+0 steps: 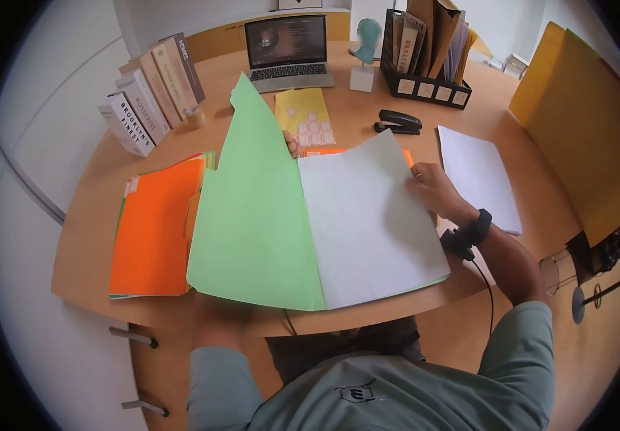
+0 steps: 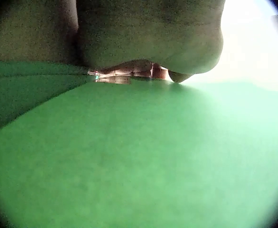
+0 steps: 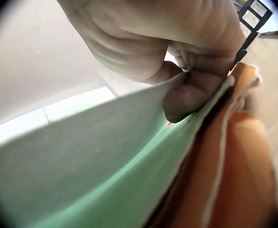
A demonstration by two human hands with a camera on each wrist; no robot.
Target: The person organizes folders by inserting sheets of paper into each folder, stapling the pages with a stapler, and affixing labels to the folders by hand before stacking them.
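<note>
A green folder (image 1: 260,215) lies spread open, its left cover raised and bent upward. The left forearm passes behind that cover, and fingers of the left hand (image 1: 292,144) curl at its right edge; in the left wrist view the hand (image 2: 148,38) lies against the green surface. White paper (image 1: 367,223) rests on the folder's right half. At the paper's upper right edge, the right hand (image 1: 438,191) pinches it. The right wrist view shows the right hand (image 3: 162,28) with a fingertip between the white paper (image 3: 96,142) and the green folder (image 3: 162,171), beside orange folder edges (image 3: 215,156).
Orange folders (image 1: 155,230) lie at the left, near standing books (image 1: 173,79). Behind are a laptop (image 1: 287,47), a yellow sheet (image 1: 299,108), a figurine (image 1: 367,57), a stapler (image 1: 398,122) and a file organizer (image 1: 425,86). A white paper stack (image 1: 479,179) lies right.
</note>
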